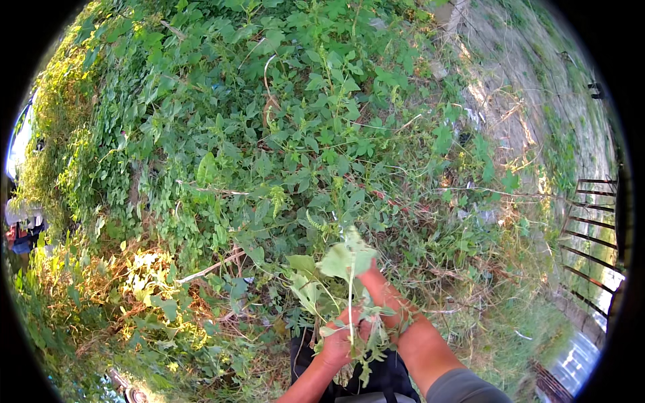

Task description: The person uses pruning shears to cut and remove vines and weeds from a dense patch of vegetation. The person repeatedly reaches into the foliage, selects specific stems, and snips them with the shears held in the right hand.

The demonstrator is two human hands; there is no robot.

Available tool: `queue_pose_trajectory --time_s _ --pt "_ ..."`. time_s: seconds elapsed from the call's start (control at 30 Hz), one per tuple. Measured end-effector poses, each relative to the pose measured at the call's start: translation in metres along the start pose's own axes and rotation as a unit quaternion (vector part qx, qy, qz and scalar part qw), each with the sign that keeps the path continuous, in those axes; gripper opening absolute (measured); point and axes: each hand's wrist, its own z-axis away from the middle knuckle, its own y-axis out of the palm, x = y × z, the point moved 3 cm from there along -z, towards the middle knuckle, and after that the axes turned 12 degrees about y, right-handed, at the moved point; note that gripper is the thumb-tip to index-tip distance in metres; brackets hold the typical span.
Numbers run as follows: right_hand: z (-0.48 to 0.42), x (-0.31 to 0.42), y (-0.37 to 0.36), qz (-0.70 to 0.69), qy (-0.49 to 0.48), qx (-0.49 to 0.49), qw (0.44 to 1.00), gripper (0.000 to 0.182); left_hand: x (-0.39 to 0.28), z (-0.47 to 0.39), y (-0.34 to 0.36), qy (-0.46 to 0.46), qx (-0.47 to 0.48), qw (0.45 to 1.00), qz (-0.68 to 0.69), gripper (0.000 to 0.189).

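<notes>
My left hand (pixel 338 338) grips a bunch of uprooted or cut leafy stems (pixel 371 347) close to my body, with some leaves drooping below it. A pale stem rises from the bunch to a broad light-green leaf (pixel 336 261). My right hand (pixel 372 278) reaches forward just beyond the left one. That broad leaf covers much of it, so its fingers and anything in them are hidden. Low green weeds (pixel 322 176) with seed spikes grow densely in front of both hands. My dark trousers (pixel 388 373) show beneath the bunch.
Dry sticks (pixel 214 267) lie among the plants on the left. Yellow-green vines (pixel 65 136) climb at the far left. A bare dirt strip (pixel 519 90) runs along the right, beside a metal-barred rack or fence (pixel 592 231). Bits of litter (pixel 476 216) lie between.
</notes>
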Motion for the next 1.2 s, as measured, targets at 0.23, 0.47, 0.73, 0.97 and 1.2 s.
queue_pose_trajectory --time_s 0.23,0.47,0.73,0.97,1.2 --pt "0.030 0.017 -0.013 0.122 0.173 0.079 0.974 0.039 -0.037 -0.044 0.043 0.140 0.252 0.808 -0.514 0.025" --pt "0.068 -0.011 0.011 0.079 0.152 0.082 0.982 0.031 -0.005 -0.130 0.061 0.168 0.262 0.713 -0.629 0.030" --pt "0.061 -0.032 0.017 0.141 -0.048 0.145 0.978 0.029 -0.001 -0.208 0.039 0.100 0.230 0.591 -0.767 0.032" --pt "0.079 -0.015 -0.031 -0.371 0.316 0.178 0.855 0.022 -0.015 -0.204 -0.034 -0.007 0.154 0.584 -0.797 0.025" --pt "0.059 -0.007 -0.050 -0.249 0.267 0.191 0.911 0.022 0.009 -0.181 -0.059 -0.078 0.103 0.675 -0.726 0.026"
